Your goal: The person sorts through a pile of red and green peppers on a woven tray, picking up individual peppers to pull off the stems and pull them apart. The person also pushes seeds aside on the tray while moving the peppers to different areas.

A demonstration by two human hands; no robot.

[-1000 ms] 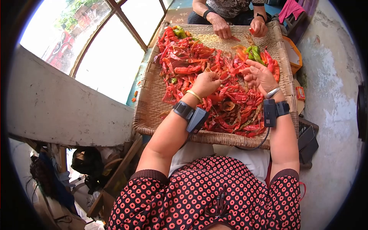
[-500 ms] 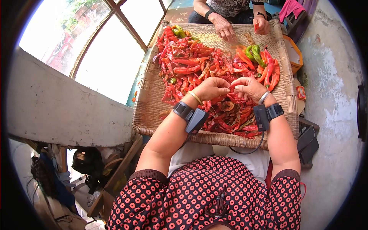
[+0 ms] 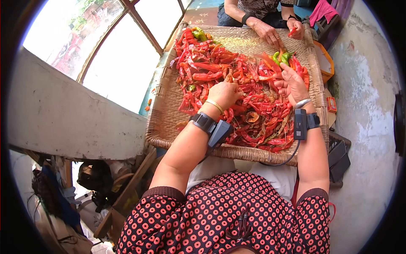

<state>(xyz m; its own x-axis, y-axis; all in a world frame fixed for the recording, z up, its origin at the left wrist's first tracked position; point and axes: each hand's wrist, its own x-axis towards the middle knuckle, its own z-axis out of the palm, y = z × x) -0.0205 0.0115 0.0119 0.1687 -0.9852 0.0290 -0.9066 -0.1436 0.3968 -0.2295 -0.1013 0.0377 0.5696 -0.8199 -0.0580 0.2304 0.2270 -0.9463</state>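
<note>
A woven tray [image 3: 163, 122] holds a heap of dried red chili peppers [image 3: 262, 103]. My left hand [image 3: 225, 94] is over the middle of the heap, its fingers closed downward among the chilies. Whatever they pinch is hidden. To the right, my right hand [image 3: 293, 84] is raised above the heap with thumb and fingers apart and no pepper plainly in it. Close beyond its fingertips lie green peppers [image 3: 285, 57] and fresh red peppers [image 3: 301, 70].
Across the tray, a co-worker's hand [image 3: 266, 33] reaches toward the fresh peppers. The person's other hand [image 3: 297, 29] holds a small red piece. Pale seeds [image 3: 241, 42] lie at the tray's far end. A window stands at left, a rough wall [image 3: 363, 106] at right.
My hands were together at a small red chili; now they are apart, the left slightly lower left, the right up and right. The co-worker's hands have shifted right, one reaching to the fresh peppers.
</note>
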